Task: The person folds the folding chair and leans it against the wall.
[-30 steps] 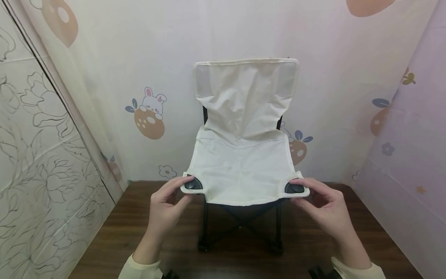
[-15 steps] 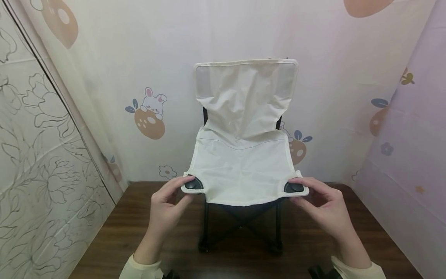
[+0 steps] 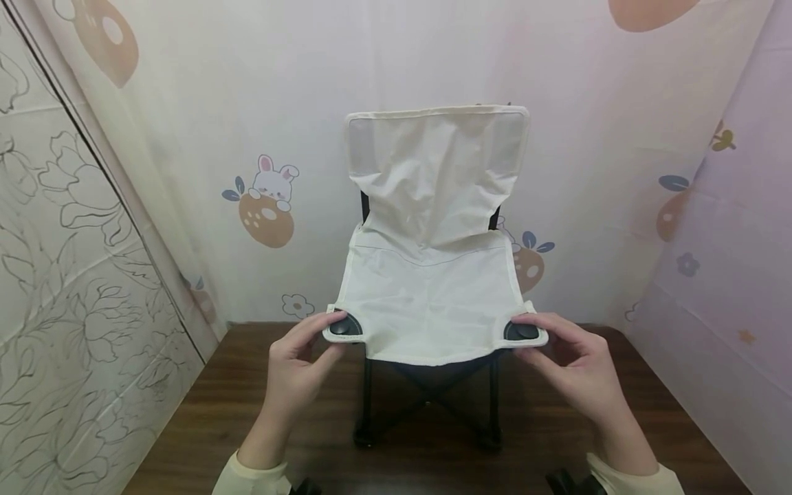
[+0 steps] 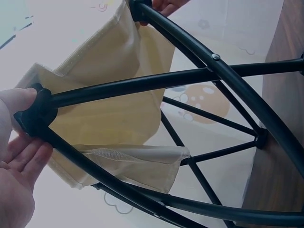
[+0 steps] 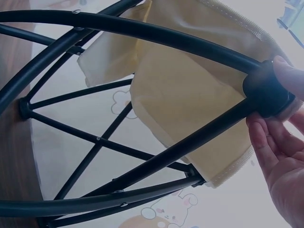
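A small folding chair with cream fabric and a dark tubular frame stands unfolded in the middle of the head view. My left hand pinches the seat's front left corner, fingers on top by the black corner patch and thumb at the near edge. On the opposite front corner, my right hand grips in the same way beside the other black patch. From below, the left wrist view shows a black plastic joint between thumb and fingers. A matching joint sits in my right hand's grasp in the right wrist view.
The chair's crossed legs stand on a dark wooden surface. Behind hangs a pale curtain printed with rabbits and fruit. A flower-patterned panel borders the left side, and another pale sheet borders the right.
Both hands keep their hold on the front seat corners. The picture shifts by only a few pixels, and the chair stays in place.
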`<move>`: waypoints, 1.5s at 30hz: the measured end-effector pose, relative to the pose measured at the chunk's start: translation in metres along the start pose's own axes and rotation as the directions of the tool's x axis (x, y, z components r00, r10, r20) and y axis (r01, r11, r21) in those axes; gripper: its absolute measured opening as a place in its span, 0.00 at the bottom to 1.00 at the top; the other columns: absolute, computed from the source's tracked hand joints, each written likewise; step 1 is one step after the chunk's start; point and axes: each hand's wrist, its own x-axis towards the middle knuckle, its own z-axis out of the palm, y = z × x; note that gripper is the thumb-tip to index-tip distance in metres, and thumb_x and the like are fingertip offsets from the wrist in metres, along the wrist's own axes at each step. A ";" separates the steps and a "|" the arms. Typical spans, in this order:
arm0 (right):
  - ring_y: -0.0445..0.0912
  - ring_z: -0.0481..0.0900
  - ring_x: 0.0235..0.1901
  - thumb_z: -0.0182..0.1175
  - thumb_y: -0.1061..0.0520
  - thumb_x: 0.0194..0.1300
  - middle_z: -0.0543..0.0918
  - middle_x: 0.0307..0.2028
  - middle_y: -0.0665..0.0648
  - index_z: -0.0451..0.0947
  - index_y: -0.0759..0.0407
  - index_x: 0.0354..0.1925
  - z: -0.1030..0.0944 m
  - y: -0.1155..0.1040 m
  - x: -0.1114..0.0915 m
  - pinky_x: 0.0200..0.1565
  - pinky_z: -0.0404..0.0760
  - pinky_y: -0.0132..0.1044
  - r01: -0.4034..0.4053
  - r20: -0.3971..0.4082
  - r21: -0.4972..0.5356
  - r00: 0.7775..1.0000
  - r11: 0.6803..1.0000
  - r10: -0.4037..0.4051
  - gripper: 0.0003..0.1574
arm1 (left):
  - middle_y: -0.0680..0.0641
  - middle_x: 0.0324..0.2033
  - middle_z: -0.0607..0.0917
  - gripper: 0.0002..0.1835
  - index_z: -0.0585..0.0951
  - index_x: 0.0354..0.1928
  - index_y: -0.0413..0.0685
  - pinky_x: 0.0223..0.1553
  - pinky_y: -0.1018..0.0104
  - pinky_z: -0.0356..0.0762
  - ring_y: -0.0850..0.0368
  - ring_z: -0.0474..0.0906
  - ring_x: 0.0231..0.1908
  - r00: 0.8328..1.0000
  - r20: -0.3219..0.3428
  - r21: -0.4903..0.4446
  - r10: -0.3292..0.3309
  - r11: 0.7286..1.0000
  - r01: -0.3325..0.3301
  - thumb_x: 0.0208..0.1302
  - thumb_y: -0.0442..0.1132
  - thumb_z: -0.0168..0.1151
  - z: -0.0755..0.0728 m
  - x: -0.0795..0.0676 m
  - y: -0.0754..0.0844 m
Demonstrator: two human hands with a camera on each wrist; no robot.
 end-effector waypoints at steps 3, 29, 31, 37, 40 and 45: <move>0.45 0.86 0.50 0.69 0.90 0.51 0.90 0.54 0.62 0.81 0.80 0.58 0.001 0.000 0.000 0.54 0.86 0.29 -0.007 -0.004 -0.019 1.000 1.000 0.007 0.34 | 0.36 0.54 0.90 0.25 0.89 0.56 0.35 0.62 0.58 0.84 0.55 0.87 0.56 1.000 0.001 0.000 0.012 1.000 -0.012 0.57 0.13 0.74 0.000 0.001 -0.002; 0.44 0.84 0.49 0.70 0.87 0.54 0.90 0.53 0.57 0.83 0.76 0.59 0.005 -0.005 0.005 0.55 0.86 0.30 -0.133 -0.027 -0.154 0.991 0.979 0.131 0.33 | 0.32 0.52 0.89 0.24 0.88 0.56 0.31 0.61 0.62 0.84 0.56 0.87 0.54 0.999 0.014 -0.046 0.040 0.998 -0.040 0.58 0.12 0.72 0.003 0.010 -0.005; 0.43 0.85 0.49 0.70 0.87 0.54 0.90 0.53 0.58 0.83 0.76 0.59 0.005 -0.004 0.005 0.56 0.86 0.30 -0.128 -0.025 -0.144 0.992 0.981 0.126 0.33 | 0.32 0.52 0.89 0.24 0.88 0.56 0.31 0.61 0.62 0.84 0.56 0.88 0.54 0.999 0.014 -0.047 0.044 0.998 -0.043 0.57 0.12 0.72 0.003 0.010 -0.005; 0.43 0.85 0.50 0.70 0.87 0.54 0.90 0.53 0.58 0.82 0.76 0.59 0.004 -0.004 0.005 0.56 0.86 0.30 -0.114 -0.015 -0.126 0.994 0.985 0.113 0.33 | 0.32 0.52 0.89 0.24 0.88 0.56 0.31 0.62 0.62 0.84 0.56 0.87 0.54 0.999 0.005 -0.044 0.046 0.998 -0.046 0.57 0.11 0.72 0.004 0.009 -0.003; 0.43 0.85 0.50 0.70 0.86 0.55 0.90 0.54 0.56 0.83 0.75 0.59 0.005 -0.006 0.005 0.56 0.85 0.30 -0.137 -0.021 -0.152 0.991 0.979 0.135 0.33 | 0.32 0.52 0.89 0.24 0.88 0.56 0.32 0.62 0.62 0.84 0.56 0.88 0.55 0.999 0.003 -0.040 0.041 0.998 -0.041 0.58 0.12 0.72 0.005 0.008 -0.002; 0.43 0.84 0.51 0.70 0.86 0.56 0.89 0.55 0.57 0.83 0.75 0.60 0.005 -0.009 0.005 0.58 0.85 0.31 -0.150 -0.023 -0.177 0.989 0.973 0.148 0.33 | 0.33 0.52 0.89 0.24 0.88 0.56 0.32 0.62 0.62 0.84 0.56 0.87 0.55 0.999 0.002 -0.036 0.039 0.999 -0.039 0.58 0.12 0.72 0.006 0.008 0.000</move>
